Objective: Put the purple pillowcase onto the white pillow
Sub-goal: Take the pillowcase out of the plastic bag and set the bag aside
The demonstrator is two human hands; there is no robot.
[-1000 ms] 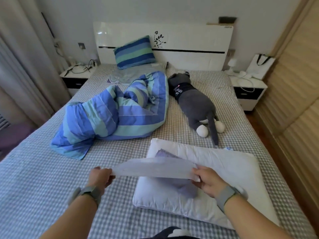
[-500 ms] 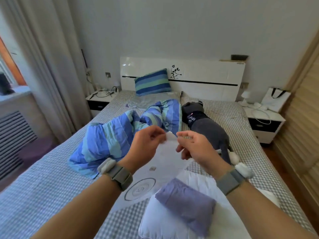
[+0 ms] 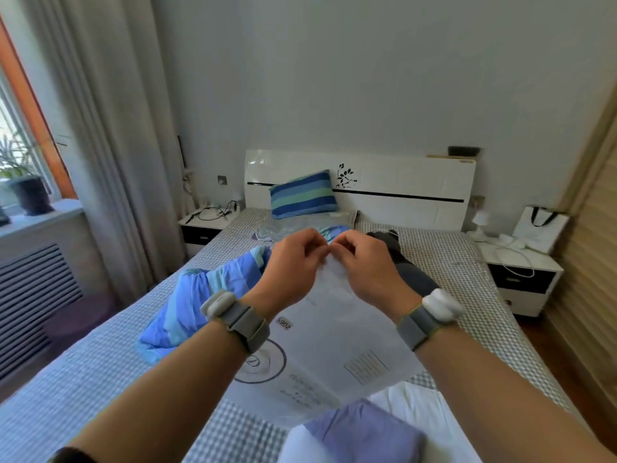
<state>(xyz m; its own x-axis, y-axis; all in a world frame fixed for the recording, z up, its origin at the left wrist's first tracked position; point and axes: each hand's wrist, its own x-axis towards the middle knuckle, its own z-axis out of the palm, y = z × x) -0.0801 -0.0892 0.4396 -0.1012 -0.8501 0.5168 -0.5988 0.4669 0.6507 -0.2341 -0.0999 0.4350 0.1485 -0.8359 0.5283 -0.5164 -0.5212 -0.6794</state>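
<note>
Purple pillowcase (image 3: 364, 432) lies folded on white pillow (image 3: 420, 409); both hands pinch a plastic bag (image 3: 330, 332) above.

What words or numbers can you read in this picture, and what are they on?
"2065", upside down, on a small dark label on the clear bag that both hands hold up.
Circle logo and lines of print lower on the bag: too blurred to read.
Headboard: a flower picture only, no words.
</note>
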